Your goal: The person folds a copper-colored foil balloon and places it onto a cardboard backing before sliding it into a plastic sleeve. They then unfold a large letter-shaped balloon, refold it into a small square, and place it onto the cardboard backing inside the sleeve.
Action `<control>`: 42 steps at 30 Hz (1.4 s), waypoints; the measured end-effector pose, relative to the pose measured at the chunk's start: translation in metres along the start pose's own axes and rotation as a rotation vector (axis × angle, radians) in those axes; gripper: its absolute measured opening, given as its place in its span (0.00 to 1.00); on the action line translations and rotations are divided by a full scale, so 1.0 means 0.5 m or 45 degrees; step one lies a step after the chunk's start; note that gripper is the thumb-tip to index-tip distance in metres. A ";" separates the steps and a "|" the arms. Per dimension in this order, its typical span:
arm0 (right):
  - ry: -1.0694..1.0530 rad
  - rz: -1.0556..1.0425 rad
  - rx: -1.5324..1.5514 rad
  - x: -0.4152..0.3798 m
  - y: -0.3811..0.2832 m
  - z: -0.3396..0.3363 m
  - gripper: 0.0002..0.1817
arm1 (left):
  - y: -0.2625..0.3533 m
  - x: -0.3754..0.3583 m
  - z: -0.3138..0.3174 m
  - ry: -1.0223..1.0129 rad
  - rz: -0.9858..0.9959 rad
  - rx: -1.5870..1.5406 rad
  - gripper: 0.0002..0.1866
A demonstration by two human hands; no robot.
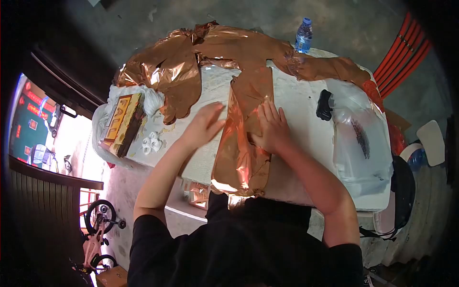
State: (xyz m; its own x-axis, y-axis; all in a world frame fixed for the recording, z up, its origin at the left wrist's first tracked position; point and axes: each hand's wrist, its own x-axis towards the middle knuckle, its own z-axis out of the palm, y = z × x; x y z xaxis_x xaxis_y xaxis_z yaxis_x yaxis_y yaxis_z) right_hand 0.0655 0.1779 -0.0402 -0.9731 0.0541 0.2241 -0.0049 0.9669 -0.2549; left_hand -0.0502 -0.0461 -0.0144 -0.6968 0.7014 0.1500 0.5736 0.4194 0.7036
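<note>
A long strip of shiny copper-coloured foil (pixel 239 160) runs down the middle of the white table toward my body, its near end hanging over the front edge. My right hand (pixel 271 126) lies flat on the strip's right side with the fingers stretched out. At the strip's left edge is my left hand (pixel 205 125), slightly blurred, fingers extended and thumb apart, holding nothing. More crumpled copper foil (pixel 167 71) spreads along the far side and joins the strip at the top. The strip's surface is creased and reflects light.
On the left stand a yellow box (pixel 123 119) and a white plastic bag (pixel 152 99), with small white rings (pixel 152 143) near them. A black object (pixel 324 104) and clear plastic sheeting (pixel 361 143) lie to the right. A water bottle (pixel 303 36) stands at the far edge.
</note>
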 end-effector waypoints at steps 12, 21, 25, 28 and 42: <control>0.024 -0.019 -0.102 -0.001 0.015 0.026 0.42 | 0.018 0.024 0.023 -0.376 0.351 0.721 0.46; -0.082 0.042 0.013 0.005 0.016 0.013 0.38 | 0.014 0.032 0.025 -0.370 0.327 0.752 0.52; -0.121 0.051 0.061 0.006 0.017 0.006 0.41 | 0.004 0.032 0.030 -0.351 0.333 0.745 0.52; -0.125 0.020 -0.023 0.003 0.013 0.001 0.45 | 0.011 0.026 0.026 -0.341 0.314 0.737 0.51; -0.082 -0.032 -0.053 0.001 0.017 0.010 0.48 | 0.062 -0.104 -0.021 -0.506 0.407 0.587 0.38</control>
State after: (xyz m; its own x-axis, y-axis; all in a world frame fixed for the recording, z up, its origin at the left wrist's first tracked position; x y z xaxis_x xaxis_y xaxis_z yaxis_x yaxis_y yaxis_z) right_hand 0.0639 0.1848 -0.0470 -0.9855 0.0147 0.1689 -0.0214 0.9774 -0.2101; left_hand -0.0009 -0.0758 0.0069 -0.3026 0.9527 -0.0271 0.9108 0.2974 0.2863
